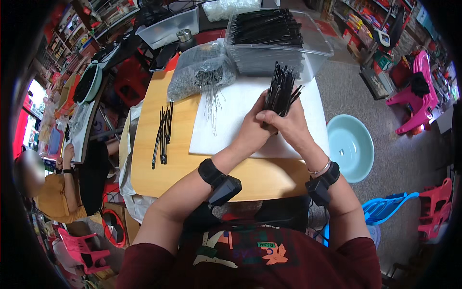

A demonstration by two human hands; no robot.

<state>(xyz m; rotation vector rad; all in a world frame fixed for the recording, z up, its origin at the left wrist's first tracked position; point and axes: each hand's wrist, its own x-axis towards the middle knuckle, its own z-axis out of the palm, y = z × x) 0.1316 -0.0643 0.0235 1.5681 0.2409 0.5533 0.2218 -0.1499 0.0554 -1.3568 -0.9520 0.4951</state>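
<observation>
Both my hands are closed around an upright bundle of thin black sticks (279,91), over the white board (204,139) on the table. My left hand (253,129) wraps its near left side, and my right hand (296,125) grips from the right with its thumb across the front. A few stick ends splay out to the right. Several more black sticks (162,137) lie on the wood at left. Beyond my hands, a clear bag (185,79) has thin metal wires (212,103) spilling onto the board. A clear plastic bin (315,53) behind holds many black sticks.
The wooden table (183,178) has a rounded near edge. A light blue basin (353,144) stands on the floor at right, near a blue chair (390,207). An empty clear tub (168,31) and a metal cup (184,35) are at the back. Another person (57,192) sits at far left.
</observation>
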